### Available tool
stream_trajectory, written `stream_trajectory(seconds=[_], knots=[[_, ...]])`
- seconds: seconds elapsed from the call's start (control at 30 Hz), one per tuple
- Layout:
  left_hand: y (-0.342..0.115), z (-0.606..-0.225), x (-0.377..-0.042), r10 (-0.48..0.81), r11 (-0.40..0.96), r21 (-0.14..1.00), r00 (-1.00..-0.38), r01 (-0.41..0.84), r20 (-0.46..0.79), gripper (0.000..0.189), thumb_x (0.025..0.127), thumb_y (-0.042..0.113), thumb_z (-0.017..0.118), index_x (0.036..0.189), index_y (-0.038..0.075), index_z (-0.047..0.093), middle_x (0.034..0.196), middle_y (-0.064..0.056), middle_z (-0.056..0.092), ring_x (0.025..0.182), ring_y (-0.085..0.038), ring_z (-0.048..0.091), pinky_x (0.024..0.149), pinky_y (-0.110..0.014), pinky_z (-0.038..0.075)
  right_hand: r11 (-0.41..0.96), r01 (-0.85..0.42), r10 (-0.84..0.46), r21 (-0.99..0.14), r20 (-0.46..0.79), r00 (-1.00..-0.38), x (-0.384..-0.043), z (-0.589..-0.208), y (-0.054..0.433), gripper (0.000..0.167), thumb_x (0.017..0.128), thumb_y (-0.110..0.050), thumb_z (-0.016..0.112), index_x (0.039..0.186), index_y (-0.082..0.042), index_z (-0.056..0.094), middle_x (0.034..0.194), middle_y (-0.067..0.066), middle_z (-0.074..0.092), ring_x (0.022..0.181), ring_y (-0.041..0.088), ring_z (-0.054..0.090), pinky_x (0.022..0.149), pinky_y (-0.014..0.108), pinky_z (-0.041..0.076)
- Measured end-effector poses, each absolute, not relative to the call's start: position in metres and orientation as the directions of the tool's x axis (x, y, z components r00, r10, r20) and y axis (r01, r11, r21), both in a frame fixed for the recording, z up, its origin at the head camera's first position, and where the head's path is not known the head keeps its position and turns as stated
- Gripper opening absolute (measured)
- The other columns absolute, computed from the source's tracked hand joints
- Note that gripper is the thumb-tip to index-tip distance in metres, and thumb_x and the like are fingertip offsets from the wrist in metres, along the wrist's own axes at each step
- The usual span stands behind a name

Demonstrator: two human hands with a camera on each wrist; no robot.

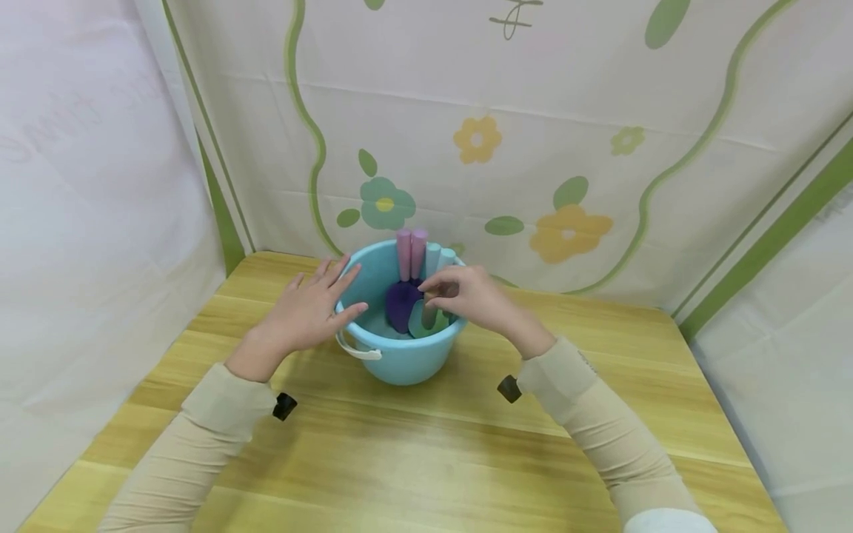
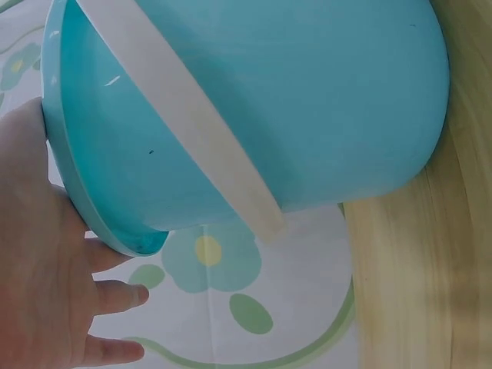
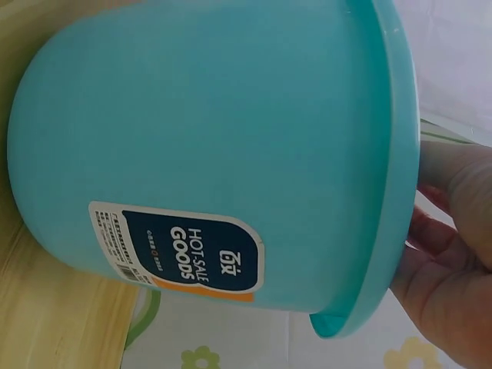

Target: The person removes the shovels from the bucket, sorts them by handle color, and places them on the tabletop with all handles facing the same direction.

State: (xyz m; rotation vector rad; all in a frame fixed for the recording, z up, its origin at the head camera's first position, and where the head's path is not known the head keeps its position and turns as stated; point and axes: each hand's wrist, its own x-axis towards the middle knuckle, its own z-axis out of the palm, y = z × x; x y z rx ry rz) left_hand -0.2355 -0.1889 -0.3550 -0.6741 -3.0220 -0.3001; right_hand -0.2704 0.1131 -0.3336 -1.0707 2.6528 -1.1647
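Thumb and forefinger of the right hand (image 1: 476, 296) make a narrow pinch on a dark brown piece (image 1: 429, 314), low inside the bucket (image 1: 403, 363). It overlaps a green thing (image 1: 415, 324); whether the two are joined, I cannot tell. A light grip and a straight path would serve best, sparing the purple thing (image 1: 398, 307) alongside. Opposite, the left hand (image 1: 309, 307) lies spread against the bucket's left edge; gentle, even pressure there should prevent tipping. Farther back, pink handles (image 1: 403, 255) and pale blue handles (image 1: 432, 257) stand upright, worth not knocking.
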Motion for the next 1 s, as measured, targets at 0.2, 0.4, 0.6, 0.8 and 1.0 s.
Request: stream_trajectory(seconds=[0.2,0.4,0.6,0.8,1.0], knots=[[-0.189,-0.355,-0.237,0.425,0.883,0.181,-0.902,0.432,0.080,0.078,0.108,0.057,0.038,0.164,0.006,0.021,0.170,-0.019,0.011,0.153,-0.045,0.009,0.113,-0.075,0.016,0.480,-0.567,-0.604,-0.669,0.217,-0.767,-0.271,-0.336,0.110,0.023,0.093,-0.003,0.075,0.115,-0.004,0.077,0.103,0.003,0.073,0.093,0.016,0.069,0.083,0.032,0.057],[-0.189,-0.355,-0.238,0.430,0.880,0.181,-0.898,0.439,0.090,0.078,0.107,0.058,0.038,0.164,0.006,0.021,0.170,-0.018,0.011,0.153,-0.045,0.009,0.112,-0.075,0.017,0.471,-0.560,-0.590,-0.682,0.228,-0.774,-0.272,-0.338,0.111,0.022,0.093,-0.003,0.075,0.115,-0.004,0.077,0.102,0.004,0.072,0.091,0.017,0.069,0.081,0.032,0.057],[-0.190,-0.357,-0.240,0.433,0.879,0.175,-0.896,0.444,0.100,0.080,0.106,0.060,0.038,0.164,0.007,0.023,0.170,-0.018,0.011,0.153,-0.045,0.010,0.112,-0.075,0.019,0.434,-0.602,-0.597,-0.671,0.286,-0.749,-0.271,-0.338,0.114,0.020,0.092,0.000,0.075,0.111,-0.002,0.077,0.100,0.006,0.072,0.089,0.019,0.070,0.080,0.033,0.059],[-0.190,-0.358,-0.239,0.428,0.880,0.185,-0.899,0.437,0.089,0.081,0.106,0.061,0.038,0.164,0.007,0.022,0.170,-0.018,0.011,0.154,-0.044,0.009,0.113,-0.075,0.017,0.357,-0.682,-0.581,-0.639,0.420,-0.697,-0.269,-0.334,0.117,0.020,0.089,0.005,0.077,0.108,0.001,0.077,0.100,0.010,0.074,0.091,0.022,0.069,0.080,0.036,0.059],[-0.191,-0.359,-0.237,0.427,0.880,0.189,-0.900,0.437,0.092,0.081,0.106,0.059,0.039,0.164,0.006,0.022,0.170,-0.018,0.010,0.154,-0.044,0.008,0.113,-0.074,0.016,0.250,-0.737,-0.539,-0.628,0.542,-0.644,-0.266,-0.328,0.124,0.025,0.087,0.014,0.074,0.110,0.005,0.076,0.105,0.017,0.074,0.094,0.027,0.070,0.082,0.034,0.060]])
